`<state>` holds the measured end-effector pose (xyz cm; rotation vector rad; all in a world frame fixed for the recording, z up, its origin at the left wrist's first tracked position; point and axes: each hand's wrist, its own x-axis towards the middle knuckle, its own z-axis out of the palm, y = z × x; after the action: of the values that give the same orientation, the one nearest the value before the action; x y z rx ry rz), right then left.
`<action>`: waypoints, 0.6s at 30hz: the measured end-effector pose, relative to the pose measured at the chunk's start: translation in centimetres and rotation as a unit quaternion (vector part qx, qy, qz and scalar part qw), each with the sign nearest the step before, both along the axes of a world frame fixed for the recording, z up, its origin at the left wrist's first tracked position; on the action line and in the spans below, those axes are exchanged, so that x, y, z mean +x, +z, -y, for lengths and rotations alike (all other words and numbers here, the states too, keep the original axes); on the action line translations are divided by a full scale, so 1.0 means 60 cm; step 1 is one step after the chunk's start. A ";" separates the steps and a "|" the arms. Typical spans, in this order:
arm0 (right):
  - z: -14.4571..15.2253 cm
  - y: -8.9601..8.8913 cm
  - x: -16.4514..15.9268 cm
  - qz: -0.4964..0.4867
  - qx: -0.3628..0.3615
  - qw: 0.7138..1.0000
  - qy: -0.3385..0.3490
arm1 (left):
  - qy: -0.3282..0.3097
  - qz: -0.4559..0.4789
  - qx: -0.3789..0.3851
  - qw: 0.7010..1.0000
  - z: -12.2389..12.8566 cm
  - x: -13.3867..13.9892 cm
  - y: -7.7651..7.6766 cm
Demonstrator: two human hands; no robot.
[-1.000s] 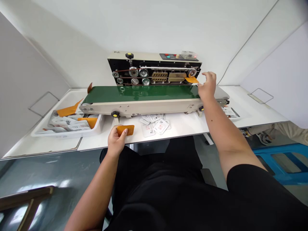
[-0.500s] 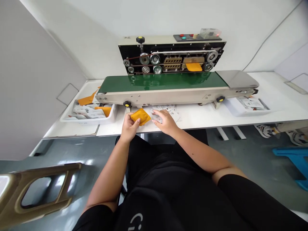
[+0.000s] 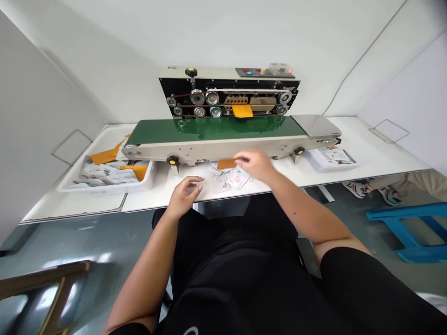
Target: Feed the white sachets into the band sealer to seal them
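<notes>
An orange pouch is pinched by one end in the fingers of my right hand, held in front of the conveyor's side. Below it, several white printed packets lie scattered on the table. My left hand hovers at the table's front edge, to the left of the packets, fingers curved apart and holding nothing. Behind, a band sealing machine with rollers and belts stands over a green conveyor belt. Another orange pouch hangs from the sealer's band, above the belt.
A white bin of white packets and orange pouches stands at the left. At the right, another white bin holds packets partly under the conveyor. A blue stool and a brown chair stand on the floor. Someone's shoes show at right.
The pouch has passed from my left hand to my right, which has lifted toward the conveyor. My left hand has let go. The pouch in the sealer has travelled left. The view has shifted.
</notes>
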<state>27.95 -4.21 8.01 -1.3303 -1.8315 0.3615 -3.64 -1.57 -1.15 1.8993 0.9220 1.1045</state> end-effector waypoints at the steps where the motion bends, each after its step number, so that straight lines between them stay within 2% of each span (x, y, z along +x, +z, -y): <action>1: -0.004 0.019 0.045 -0.030 0.020 0.998 -0.051 | -0.001 0.011 -0.007 1.000 -0.001 -0.001 0.001; 5: -0.034 0.079 0.243 -0.107 0.107 0.954 -0.259 | -0.008 0.077 -0.042 0.996 -0.005 -0.007 -0.001; 7: -0.055 0.092 0.327 -0.087 0.121 0.926 -0.346 | -0.010 0.099 -0.054 0.994 -0.006 -0.007 -0.001; 9: -0.077 0.094 0.385 -0.033 0.125 0.905 -0.406 | -0.007 0.103 -0.059 0.993 -0.007 -0.007 -0.001; 11: -0.101 0.091 0.415 0.027 0.123 0.893 -0.431 | -0.001 0.101 -0.059 0.993 -0.007 -0.007 0.000; 13: -0.124 0.088 0.421 0.066 0.123 0.889 -0.437 | 0.004 0.098 -0.057 0.994 -0.008 -0.007 0.000; 18: -0.163 0.083 0.406 0.074 0.137 0.888 -0.432 | 0.006 0.091 -0.062 0.994 -0.010 -0.010 0.000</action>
<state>52.32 5.54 12.97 -1.8280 -1.1593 -0.4690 -4.22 -0.95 -1.14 1.6663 0.8797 1.1782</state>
